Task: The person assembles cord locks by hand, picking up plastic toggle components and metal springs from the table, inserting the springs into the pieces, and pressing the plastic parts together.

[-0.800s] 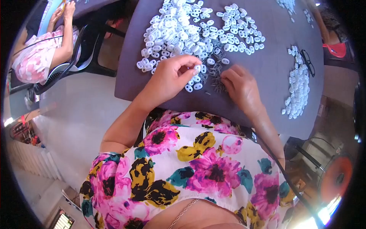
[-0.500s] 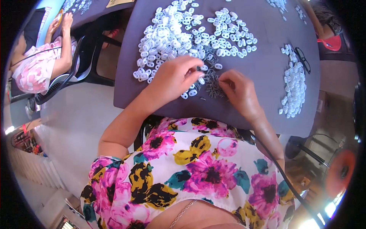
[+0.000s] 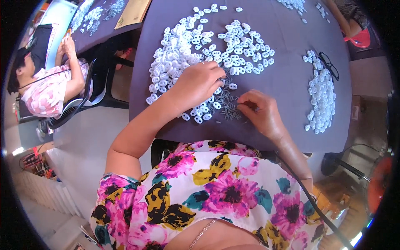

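Observation:
A heap of white oval plastic pieces (image 3: 173, 58), each with two holes, covers the left of the tabletop. My left hand (image 3: 199, 83) lies over the heap's near right edge with its fingers bent together; whatever they hold is hidden. Right of those fingers, small dark grey screw-like parts (image 3: 228, 104) lie in a loose pile. My right hand (image 3: 261, 111) is at that pile's right side, thumb and forefinger pinched together, and anything between them is too small to make out. Several white pieces (image 3: 201, 112) lie just below my left hand.
A second heap of white pieces (image 3: 322, 100) lies at the right, with dark-framed eyeglasses (image 3: 330, 66) beside it. More white pieces (image 3: 293, 5) are at the far edge. A seated person (image 3: 50, 85) works at another table on the left. A black cable (image 3: 306, 193) runs past my right arm.
The whole view has shifted a little. My left hand's fingers have turned down onto the heap, and the white piece seen by its fingertips no longer shows. My right hand stays pinched beside the pile.

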A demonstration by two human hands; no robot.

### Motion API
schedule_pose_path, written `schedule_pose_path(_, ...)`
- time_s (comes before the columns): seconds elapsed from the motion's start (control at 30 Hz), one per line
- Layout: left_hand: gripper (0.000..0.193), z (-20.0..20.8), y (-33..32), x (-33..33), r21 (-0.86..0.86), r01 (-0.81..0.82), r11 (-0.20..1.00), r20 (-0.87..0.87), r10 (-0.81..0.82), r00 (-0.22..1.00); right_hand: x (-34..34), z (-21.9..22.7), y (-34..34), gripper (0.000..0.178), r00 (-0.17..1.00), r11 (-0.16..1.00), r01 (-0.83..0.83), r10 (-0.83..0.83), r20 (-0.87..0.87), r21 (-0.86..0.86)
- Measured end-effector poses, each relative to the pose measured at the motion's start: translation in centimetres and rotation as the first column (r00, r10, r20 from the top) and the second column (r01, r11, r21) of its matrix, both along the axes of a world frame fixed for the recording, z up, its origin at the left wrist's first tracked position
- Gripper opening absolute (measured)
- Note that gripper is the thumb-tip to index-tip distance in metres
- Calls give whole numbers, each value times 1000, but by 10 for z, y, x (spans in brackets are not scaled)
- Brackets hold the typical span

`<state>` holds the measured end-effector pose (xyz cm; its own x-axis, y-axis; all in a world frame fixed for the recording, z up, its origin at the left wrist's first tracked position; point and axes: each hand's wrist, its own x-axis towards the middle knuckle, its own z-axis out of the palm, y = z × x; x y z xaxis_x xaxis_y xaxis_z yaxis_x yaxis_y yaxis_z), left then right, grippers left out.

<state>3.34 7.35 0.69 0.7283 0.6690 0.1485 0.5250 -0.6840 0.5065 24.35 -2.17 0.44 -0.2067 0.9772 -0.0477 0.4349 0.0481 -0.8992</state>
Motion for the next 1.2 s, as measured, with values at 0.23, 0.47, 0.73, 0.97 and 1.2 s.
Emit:
schedule_pose_path(0.23, 20, 4, 53, 15, 102, -105, 989, 94, 95, 991, -3, 5, 5, 12, 1000, 999, -2, 3, -17, 39)
schedule_pose_path(0.47, 16, -19, 85, 42, 61, -79, 995, 12, 79, 997, -4, -1, -1, 11, 996, 991, -27, 38, -78, 135)
schedule_pose_path(0.73, 12, -5, 78, 33, -12, -80, 997, 26, 80, 996, -6, 8, 3, 10, 994, 1000, -3, 3, -111, 4)
schedule_pose_path(0.97, 15, 12, 53, 11, -673, 80, 735, 413, 285, 865, -10, 4, -4, 12, 959, 983, 101, -137, -247, -154)
schedule_pose_path(1.2, 14, 22, -6, 21, -824, 261, 503, 525, 503, 687, -8, 20, 3, 10, 778, 962, 132, -249, -577, -238)
